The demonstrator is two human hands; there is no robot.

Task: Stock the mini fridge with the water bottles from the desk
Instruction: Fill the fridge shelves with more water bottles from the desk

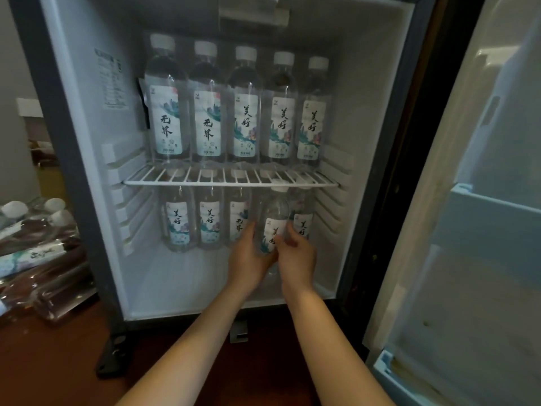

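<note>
The wire shelf (231,183) in the fridge (74,171) carries five bottles (246,112) upright in one row, labels forward, close side by side. On the fridge floor (181,282) below, three more bottles (209,221) stand at the left rear and one (303,222) at the right rear. Another bottle (273,221) is upright before the gap between them, gripped by the left hand (248,259) and right hand (297,256); its base is hidden. The fridge stands on a dark wood surface (58,361), where wrapped bottle packs (38,259) lie at its left.
</note>
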